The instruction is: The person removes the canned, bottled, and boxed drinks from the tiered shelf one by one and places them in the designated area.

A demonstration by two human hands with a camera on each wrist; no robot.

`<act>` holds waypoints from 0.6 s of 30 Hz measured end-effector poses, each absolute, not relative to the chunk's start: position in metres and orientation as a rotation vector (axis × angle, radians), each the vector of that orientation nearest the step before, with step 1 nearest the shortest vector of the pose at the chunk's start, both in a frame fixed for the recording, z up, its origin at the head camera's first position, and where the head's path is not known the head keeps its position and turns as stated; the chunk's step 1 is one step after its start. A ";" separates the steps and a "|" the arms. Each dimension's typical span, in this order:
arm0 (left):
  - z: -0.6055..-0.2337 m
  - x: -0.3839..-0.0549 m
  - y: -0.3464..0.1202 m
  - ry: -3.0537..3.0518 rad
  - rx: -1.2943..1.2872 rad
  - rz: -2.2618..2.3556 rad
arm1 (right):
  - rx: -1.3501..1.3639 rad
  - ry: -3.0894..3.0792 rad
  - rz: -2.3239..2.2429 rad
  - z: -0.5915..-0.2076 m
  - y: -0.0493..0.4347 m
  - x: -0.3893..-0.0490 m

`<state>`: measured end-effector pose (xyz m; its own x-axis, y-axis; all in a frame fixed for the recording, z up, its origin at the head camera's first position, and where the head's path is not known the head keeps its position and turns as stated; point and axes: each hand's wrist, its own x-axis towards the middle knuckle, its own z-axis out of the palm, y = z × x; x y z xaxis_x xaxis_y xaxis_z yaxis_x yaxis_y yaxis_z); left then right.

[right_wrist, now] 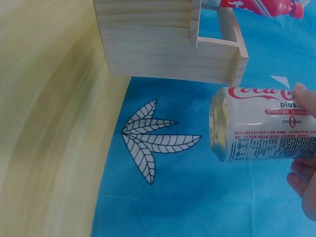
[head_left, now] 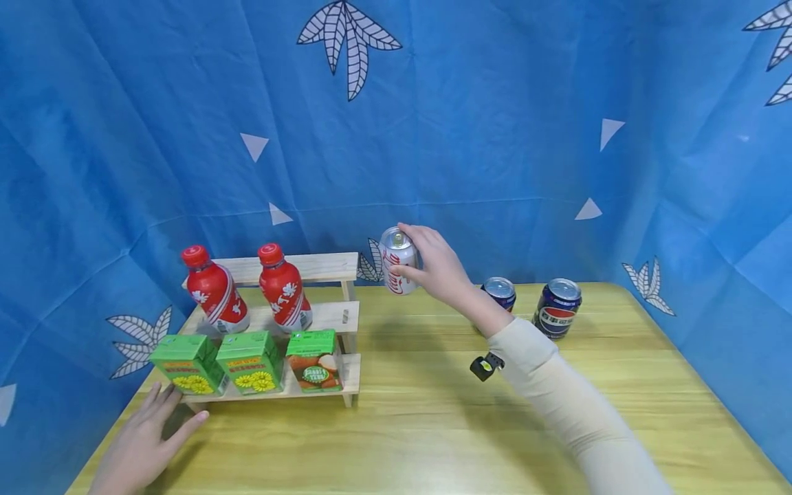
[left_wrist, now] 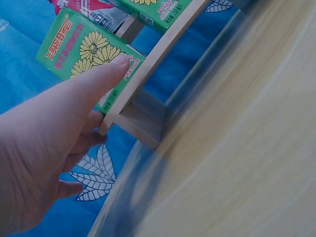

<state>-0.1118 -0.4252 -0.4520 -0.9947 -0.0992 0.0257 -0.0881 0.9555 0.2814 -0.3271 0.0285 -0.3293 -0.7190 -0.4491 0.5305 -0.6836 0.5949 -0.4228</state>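
Note:
My right hand (head_left: pixel 436 265) grips a white Coca-Cola can (head_left: pixel 396 260) from the side, holding it up in the air to the right of a stepped wooden rack (head_left: pixel 322 272). In the right wrist view the can (right_wrist: pixel 266 123) shows its printed side and its base, with the thumb and fingers around its top part. My left hand (head_left: pixel 141 434) is at the rack's front left corner, thumb and fingers spread. Seen from the left wrist, its thumb overlaps a green drink carton (left_wrist: pixel 91 47) with yellow flowers, and the fingers are beside the shelf end.
Two red bottles (head_left: pixel 216 292) stand on the middle step. Along the lowest step are green cartons (head_left: pixel 250 363), the rightmost carton (head_left: pixel 314 361) having a different picture. Dark blue Pepsi cans (head_left: pixel 557 309) stand at the table's back right, one partly behind my right arm. A blue curtain (head_left: pixel 464 137) encloses the table.

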 end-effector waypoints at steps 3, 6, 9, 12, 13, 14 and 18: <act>-0.452 -0.112 -0.425 -3.075 0.158 -0.428 | 0.885 -2.447 0.889 -0.336 0.031 -0.326; -0.453 -0.112 -0.425 -3.086 0.164 -0.419 | 0.857 -2.449 0.899 -0.345 0.032 -0.326; -0.454 -0.112 -0.425 -3.090 0.163 -0.423 | 0.839 -2.450 0.897 -0.352 0.034 -0.324; -0.454 -0.112 -0.424 -3.094 0.178 -0.425 | 0.825 -2.445 0.903 -0.358 0.034 -0.322; -0.454 -0.112 -0.424 -3.093 0.182 -0.424 | 0.821 -2.443 0.902 -0.360 0.034 -0.321; -0.453 -0.112 -0.424 -3.093 0.187 -0.421 | 0.815 -2.442 0.904 -0.363 0.034 -0.321; -0.452 -0.112 -0.425 -3.088 0.184 -0.413 | 0.775 -2.449 0.915 -0.372 0.034 -0.320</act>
<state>-0.1120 -0.4252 -0.4524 -0.9928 -0.1197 0.0051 -0.1142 0.9580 0.2631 -0.3200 0.0344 -0.3722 -0.7606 -0.3537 0.5444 -0.6241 0.6294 -0.4630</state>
